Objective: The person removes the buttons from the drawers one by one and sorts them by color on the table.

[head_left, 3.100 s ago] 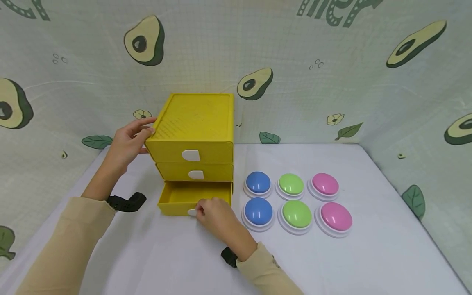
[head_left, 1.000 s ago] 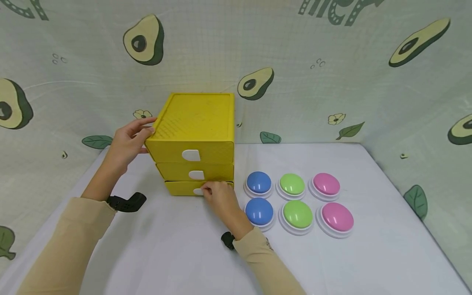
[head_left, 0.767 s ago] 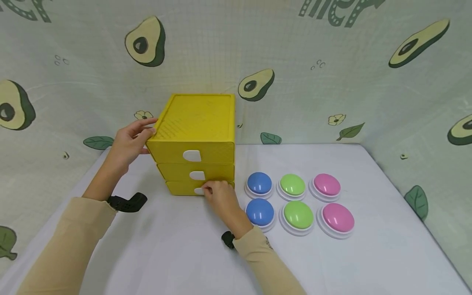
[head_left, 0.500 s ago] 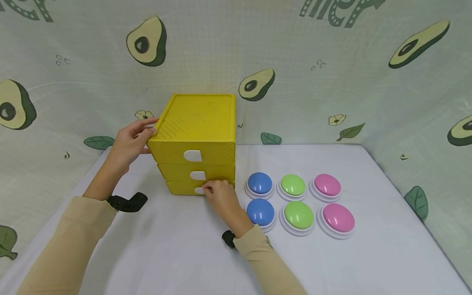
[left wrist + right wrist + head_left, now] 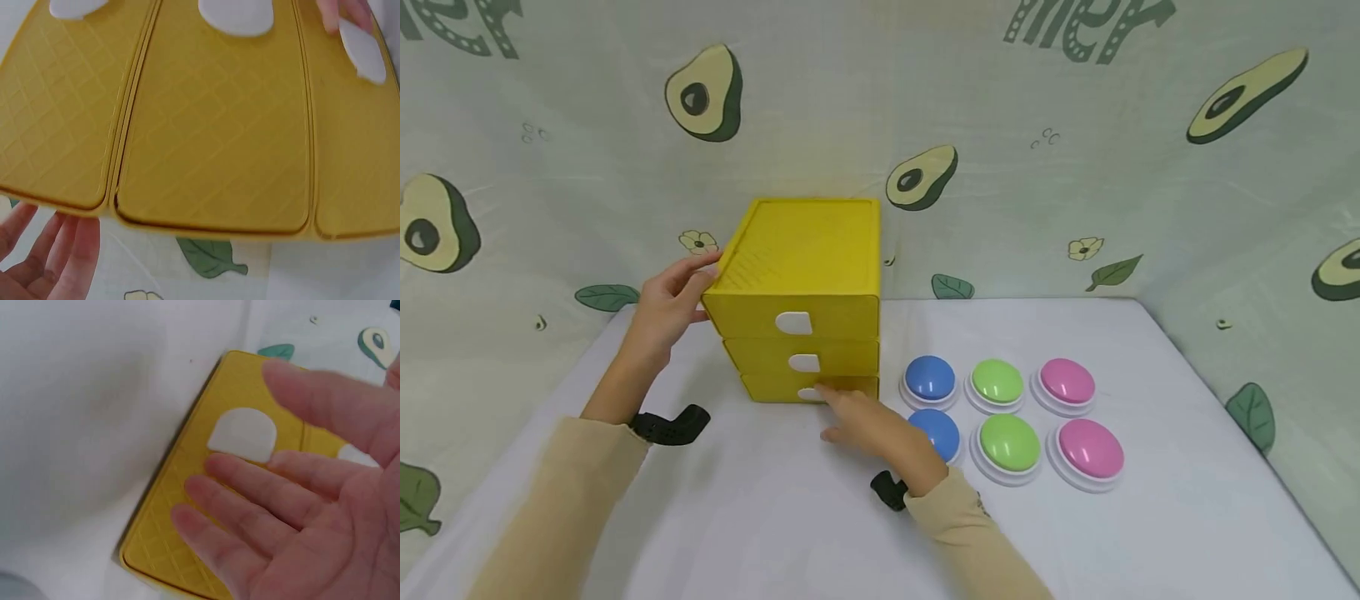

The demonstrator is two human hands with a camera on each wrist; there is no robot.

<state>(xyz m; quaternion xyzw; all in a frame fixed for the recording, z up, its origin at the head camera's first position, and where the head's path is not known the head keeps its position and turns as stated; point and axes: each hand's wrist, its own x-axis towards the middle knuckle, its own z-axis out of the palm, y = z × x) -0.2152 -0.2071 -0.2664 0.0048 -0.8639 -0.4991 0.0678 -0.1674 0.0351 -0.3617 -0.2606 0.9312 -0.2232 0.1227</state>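
Note:
A yellow drawer cabinet (image 5: 808,250) with three drawers stands on the table, all its drawers pushed in. Each front has a white tab handle, the lowest handle (image 5: 810,393) partly behind my right fingers. My left hand (image 5: 662,308) rests at the cabinet's upper left edge, its extended fingers (image 5: 69,250) against the side. My right hand (image 5: 868,421) is at the bottom drawer's front, fingers spread and thumb apart from the handle. In the right wrist view its fingertips (image 5: 219,465) lie by the bottom drawer's handle (image 5: 244,434), with nothing held.
Right of the cabinet are two rows of dome push buttons on white bases: blue (image 5: 929,377), green (image 5: 997,380) and pink (image 5: 1067,380). My right wrist overlaps the front blue button (image 5: 938,432). An avocado-print cloth (image 5: 1000,233) hangs behind the white table (image 5: 760,517).
The bottom drawer, pulled out earlier, has been pushed in by my right hand. That hand has since released the handle, spreading its fingers. The left hand has stayed at the cabinet's side.

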